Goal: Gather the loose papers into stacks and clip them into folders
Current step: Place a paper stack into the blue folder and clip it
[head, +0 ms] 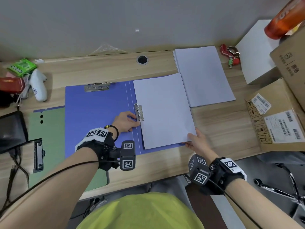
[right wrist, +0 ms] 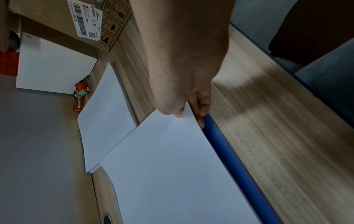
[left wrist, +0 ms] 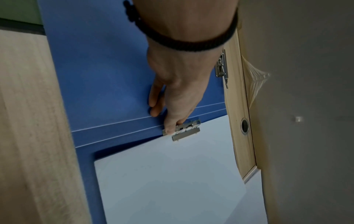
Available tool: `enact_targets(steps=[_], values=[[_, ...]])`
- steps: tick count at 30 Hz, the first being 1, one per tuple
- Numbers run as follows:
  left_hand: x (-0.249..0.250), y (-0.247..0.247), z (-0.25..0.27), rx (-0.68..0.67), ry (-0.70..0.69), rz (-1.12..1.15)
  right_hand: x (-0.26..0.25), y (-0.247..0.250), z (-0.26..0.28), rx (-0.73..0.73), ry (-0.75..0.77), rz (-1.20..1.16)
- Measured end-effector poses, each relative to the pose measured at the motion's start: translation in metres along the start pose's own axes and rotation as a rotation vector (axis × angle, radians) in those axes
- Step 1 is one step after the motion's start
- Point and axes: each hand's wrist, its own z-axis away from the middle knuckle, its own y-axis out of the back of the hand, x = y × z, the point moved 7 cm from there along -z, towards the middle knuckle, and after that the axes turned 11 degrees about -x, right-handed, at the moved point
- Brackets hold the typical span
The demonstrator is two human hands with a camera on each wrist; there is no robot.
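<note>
An open blue folder (head: 99,116) lies flat on the wooden desk. A white paper stack (head: 163,109) rests on its right half, its left edge at the metal spring clip (head: 139,112). My left hand (head: 127,121) pinches the near end of that clip (left wrist: 186,128), thumb on the lever. My right hand (head: 195,142) pinches the stack's near right corner (right wrist: 184,115), thumb on top and fingers underneath. A second white paper stack (head: 204,75) lies to the right, behind the folder. A second metal clip (head: 97,87) sits at the folder's far left edge.
A green clipboard folder (head: 49,146) lies at the left, partly under the blue one. Cardboard boxes (head: 280,116) crowd the right side, with a white box (head: 257,52) and an orange bottle (head: 285,19) behind. A cable hole (head: 142,59), key strap (head: 229,54) and left-side clutter sit along the back.
</note>
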Motion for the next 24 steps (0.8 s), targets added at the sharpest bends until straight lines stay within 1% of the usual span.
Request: enact_targets(steps=[6,9,11,13,14,15,18,19,21,24], values=[[0.002,-0.003,-0.002,0.09,-0.009,-0.241,0.0,0.002,-0.001,0.008,-0.001,0.015],[0.004,-0.003,-0.002,0.07,-0.007,-0.202,-0.007,0.004,0.001,0.03,0.004,0.046],[0.005,0.001,-0.001,0.044,-0.002,-0.139,-0.016,0.009,0.004,0.076,0.051,0.065],[0.003,0.006,0.001,0.048,0.01,-0.097,-0.028,0.016,0.006,0.132,0.111,0.1],[0.001,0.009,0.001,0.053,0.017,-0.079,-0.034,0.017,0.007,0.131,0.124,0.119],[-0.002,0.01,0.002,0.059,0.027,-0.061,-0.039,0.016,0.007,0.111,0.128,0.146],[-0.007,0.011,0.002,0.067,0.051,-0.012,-0.046,0.0,0.004,-0.03,0.102,0.255],[-0.007,0.011,0.001,0.063,0.052,-0.002,-0.046,-0.003,0.002,-0.052,0.081,0.283],[-0.006,0.006,0.0,0.032,0.044,0.017,-0.046,-0.004,-0.001,-0.051,0.055,0.323],[-0.001,-0.001,0.001,-0.025,0.043,0.041,-0.051,-0.001,-0.002,-0.097,0.08,0.305]])
